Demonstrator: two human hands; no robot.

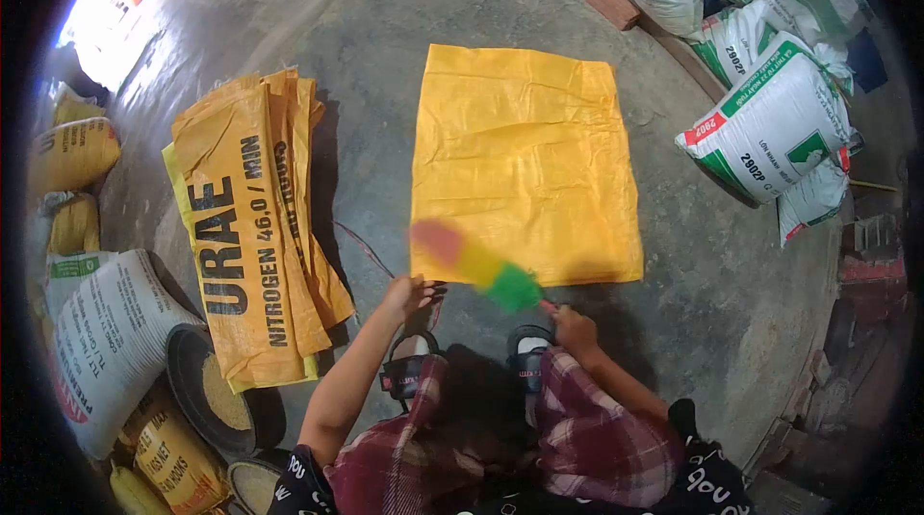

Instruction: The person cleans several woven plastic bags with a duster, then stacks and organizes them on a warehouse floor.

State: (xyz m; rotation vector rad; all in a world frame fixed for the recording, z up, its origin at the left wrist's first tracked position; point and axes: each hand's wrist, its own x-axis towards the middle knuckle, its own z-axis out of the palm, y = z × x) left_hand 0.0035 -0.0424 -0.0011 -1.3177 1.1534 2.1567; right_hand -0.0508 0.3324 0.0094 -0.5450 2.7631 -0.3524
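A plain yellow woven sack (525,149) lies flat on the floor in front of me. My left hand (414,296) is at its near left corner, fingers closed on the edge. In my right hand (576,327) is the handle of a duster (515,286) with a green, yellow and pink head. The head is blurred by motion and slants over the sack's near edge. A thin cord (364,247) runs along the floor beside my left hand.
Folded yellow urea sacks (231,226) are stacked at left. Nearby stand a black basin (183,371) of grain and a full white sack (111,347). White feed bags (770,120) and a brick (612,7) are at upper right. My sandals (412,366) are just below the sack.
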